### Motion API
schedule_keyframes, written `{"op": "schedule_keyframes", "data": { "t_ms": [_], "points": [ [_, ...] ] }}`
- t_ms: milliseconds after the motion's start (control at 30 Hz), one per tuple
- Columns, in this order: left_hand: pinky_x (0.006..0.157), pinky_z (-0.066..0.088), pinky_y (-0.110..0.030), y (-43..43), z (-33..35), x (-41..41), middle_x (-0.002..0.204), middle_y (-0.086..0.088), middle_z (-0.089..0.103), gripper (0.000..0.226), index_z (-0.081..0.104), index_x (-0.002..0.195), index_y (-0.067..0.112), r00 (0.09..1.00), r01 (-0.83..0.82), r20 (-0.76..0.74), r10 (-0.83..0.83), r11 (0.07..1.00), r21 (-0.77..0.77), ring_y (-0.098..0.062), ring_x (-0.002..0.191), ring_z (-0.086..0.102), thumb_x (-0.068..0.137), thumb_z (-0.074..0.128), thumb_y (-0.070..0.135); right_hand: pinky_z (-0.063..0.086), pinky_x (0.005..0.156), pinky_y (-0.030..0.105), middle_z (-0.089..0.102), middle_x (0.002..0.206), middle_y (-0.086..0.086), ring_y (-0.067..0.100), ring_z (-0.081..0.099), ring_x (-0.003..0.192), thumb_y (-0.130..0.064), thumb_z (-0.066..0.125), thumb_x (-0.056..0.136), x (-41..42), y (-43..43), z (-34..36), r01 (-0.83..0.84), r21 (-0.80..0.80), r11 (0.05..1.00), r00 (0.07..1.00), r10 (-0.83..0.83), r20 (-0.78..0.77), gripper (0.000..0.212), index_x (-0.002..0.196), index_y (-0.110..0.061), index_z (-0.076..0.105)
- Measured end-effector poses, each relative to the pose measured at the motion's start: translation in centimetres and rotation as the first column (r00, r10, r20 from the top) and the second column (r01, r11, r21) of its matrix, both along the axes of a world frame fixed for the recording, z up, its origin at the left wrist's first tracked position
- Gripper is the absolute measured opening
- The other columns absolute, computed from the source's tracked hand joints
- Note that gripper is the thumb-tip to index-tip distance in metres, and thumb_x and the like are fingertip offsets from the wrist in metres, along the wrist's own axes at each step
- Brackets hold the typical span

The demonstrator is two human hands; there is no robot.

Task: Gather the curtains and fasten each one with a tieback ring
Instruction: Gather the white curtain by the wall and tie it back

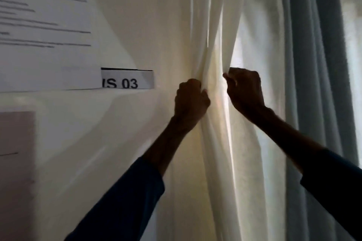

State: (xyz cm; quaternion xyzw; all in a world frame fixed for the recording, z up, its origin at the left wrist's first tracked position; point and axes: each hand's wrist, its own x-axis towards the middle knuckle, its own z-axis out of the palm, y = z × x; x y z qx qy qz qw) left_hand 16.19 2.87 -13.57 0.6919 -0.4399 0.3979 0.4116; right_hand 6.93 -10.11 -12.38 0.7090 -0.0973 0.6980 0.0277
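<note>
- A cream sheer curtain (pixel 215 25) hangs down the middle of the view, with light glowing through it.
- The left hand (pixel 191 100) has its grip closed tightly around a bunched fold of this curtain.
- The right hand (pixel 244 90), just beside it and slightly higher, has its grip curled on a neighbouring fold, pinching the cloth.
- Both arms reach up from below in dark blue sleeves (pixel 125 201).
- A grey-blue curtain (pixel 313 64) hangs to the right.
- On the pale wall (pixel 137 15) to the left are a printed sheet (pixel 45 25), its text blurred, and a label (pixel 127 81) reading "IS 03".
</note>
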Motion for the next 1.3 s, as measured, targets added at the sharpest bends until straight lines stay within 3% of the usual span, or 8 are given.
{"op": "schedule_keyframes", "data": {
  "t_ms": [167,300,500,767,900,1033,1200,1300],
  "points": [
    [0.094,0.036,-0.035,-0.7,0.0,1.5,0.120,-0.013,0.061,0.034,0.061,0.116,0.004,0.997,-0.029,0.071,0.031,0.999,-0.019,-0.033,0.115,0.054,0.097,0.057,0.031,0.034,0.056,0.045,0.039,0.052,0.006,0.022,0.028,0.055,-0.003,0.059,0.090,0.8,4.2,0.6,-0.173,-0.011,0.985,0.985,0.173,0.011,0.034,0.060,-0.004,0.042],
    [0.091,0.045,-0.031,-1.1,0.6,1.6,0.111,-0.010,0.068,0.032,0.066,0.107,0.004,1.000,-0.005,0.024,0.005,1.000,-0.009,-0.028,0.106,0.064,0.096,0.059,0.033,0.025,0.046,0.036,0.023,0.051,-0.003,0.020,0.018,0.056,-0.003,0.062,0.072,0.5,5.8,1.0,-0.138,-0.100,0.985,0.989,0.133,-0.061,0.037,0.059,-0.012,0.028],
    [0.088,0.053,-0.042,-1.2,-1.1,-0.9,0.107,-0.012,0.071,0.029,0.065,0.108,0.008,0.998,0.011,0.070,-0.008,0.999,-0.038,-0.034,0.100,0.066,0.096,0.056,0.033,0.037,0.053,0.044,0.038,0.056,0.004,0.025,0.034,0.055,0.002,0.055,0.087,0.8,2.9,-3.3,-0.122,0.020,0.992,0.991,0.123,-0.056,0.027,0.064,-0.004,0.044],
    [0.081,0.058,-0.035,-2.5,-2.7,-0.8,0.098,-0.009,0.072,0.017,0.063,0.105,0.009,0.989,0.015,0.148,-0.010,0.999,-0.036,-0.028,0.089,0.070,0.097,0.056,0.023,0.047,0.072,0.033,0.070,0.080,0.012,0.027,0.063,0.074,-0.001,0.058,0.098,0.9,2.8,-8.6,-0.211,0.060,0.976,0.977,0.211,0.013,0.017,0.084,0.001,0.068],
    [0.088,0.059,-0.042,-2.8,-3.4,-1.1,0.105,-0.011,0.073,0.040,0.050,0.135,0.010,0.988,0.110,0.116,-0.102,0.992,-0.065,-0.030,0.094,0.072,0.098,0.060,0.021,0.051,0.071,0.037,0.071,0.082,0.012,0.028,0.064,0.076,-0.002,0.060,0.097,0.3,2.4,-8.8,-0.219,0.026,0.975,0.976,0.219,-0.009,0.015,0.086,0.001,0.069],
    [0.070,0.060,-0.030,-2.9,-4.4,-1.8,0.077,-0.001,0.069,0.064,0.028,0.150,0.012,0.958,0.223,0.208,-0.200,0.970,-0.094,-0.015,0.063,0.068,0.096,0.063,0.017,0.054,0.070,0.043,0.073,0.088,0.010,0.027,0.064,0.080,0.003,0.061,0.093,-0.3,2.0,-9.1,-0.232,0.015,0.973,0.971,0.232,-0.056,0.011,0.091,0.001,0.071],
    [0.070,0.062,-0.036,-3.2,-5.3,-1.5,0.083,-0.005,0.072,0.028,0.055,0.124,0.003,0.941,0.233,0.271,-0.203,0.969,-0.079,-0.022,0.071,0.072,0.100,0.057,0.016,0.054,0.067,0.045,0.071,0.085,0.012,0.029,0.063,0.078,0.000,0.061,0.094,-0.8,1.5,-9.4,-0.200,0.027,0.979,0.977,0.202,-0.065,0.011,0.087,0.003,0.070],
    [0.076,0.061,-0.033,-3.3,-5.8,-1.4,0.090,-0.009,0.076,0.023,0.063,0.119,0.002,0.947,0.216,0.266,-0.183,0.971,-0.102,-0.025,0.078,0.075,0.100,0.056,0.014,0.052,0.065,0.046,0.069,0.083,0.013,0.030,0.062,0.076,-0.002,0.061,0.095,-1.0,1.1,-9.6,-0.195,0.031,0.980,0.978,0.197,-0.065,0.013,0.086,0.004,0.068]
  ]
}}
